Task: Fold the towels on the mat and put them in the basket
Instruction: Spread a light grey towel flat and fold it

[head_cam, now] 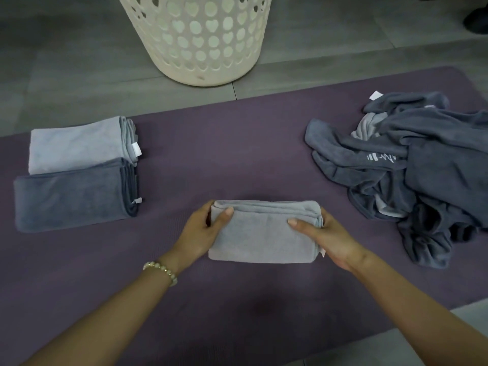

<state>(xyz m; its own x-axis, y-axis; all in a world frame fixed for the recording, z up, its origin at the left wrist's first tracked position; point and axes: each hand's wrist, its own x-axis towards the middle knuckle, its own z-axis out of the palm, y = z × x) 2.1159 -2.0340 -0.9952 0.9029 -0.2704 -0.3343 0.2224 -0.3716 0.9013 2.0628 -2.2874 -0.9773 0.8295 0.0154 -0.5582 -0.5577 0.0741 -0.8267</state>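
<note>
A person's left hand (202, 229) and right hand (334, 240) grip the ends of a folded grey towel (264, 237), thumbs on top, on a purple mat (237, 159). Left lie a pale folded towel (76, 146) and a dark folded towel (71, 202); right, a crumpled pile (427, 170). The basket (195, 38) stands beyond on the floor (66, 62).

Three folded towels (264, 233), one basket (195, 35)

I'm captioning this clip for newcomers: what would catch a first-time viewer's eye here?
At the centre of the mat, the left hand and right hand grip the ends of a folded light grey towel. Beyond the mat stands a cream basket with heart-shaped holes, and a heap of unfolded dark towels lies at the right. At the left lie a light folded towel and a dark folded towel.
</note>
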